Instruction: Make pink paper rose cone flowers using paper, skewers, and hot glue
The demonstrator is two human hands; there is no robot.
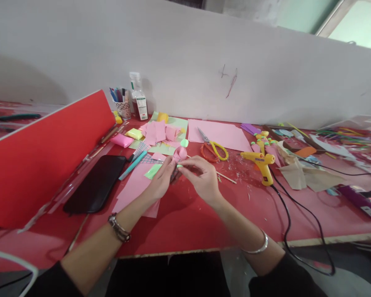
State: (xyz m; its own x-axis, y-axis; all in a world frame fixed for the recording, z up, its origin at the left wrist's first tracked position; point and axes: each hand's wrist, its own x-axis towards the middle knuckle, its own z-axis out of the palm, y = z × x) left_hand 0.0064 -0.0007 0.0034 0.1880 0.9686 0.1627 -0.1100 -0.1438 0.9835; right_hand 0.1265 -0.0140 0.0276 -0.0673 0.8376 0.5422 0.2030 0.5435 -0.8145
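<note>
A small rolled pink paper flower is upright between my hands, above the red table. My left hand is closed around its base with the fingertips. My right hand pinches a small light-green piece against the lower part of the flower. Just above the flower shows a round light-green blob; I cannot tell whether it touches the flower. Pink paper sheets and a green packet lie beside my left hand. A thin wooden stick lies past my right hand.
Orange-and-yellow-handled scissors lie beyond my hands. A yellow glue gun with a black cord stands at right, near finished-looking pink pieces. A black phone-like slab and a leaning red board are at left. A bottle stands behind.
</note>
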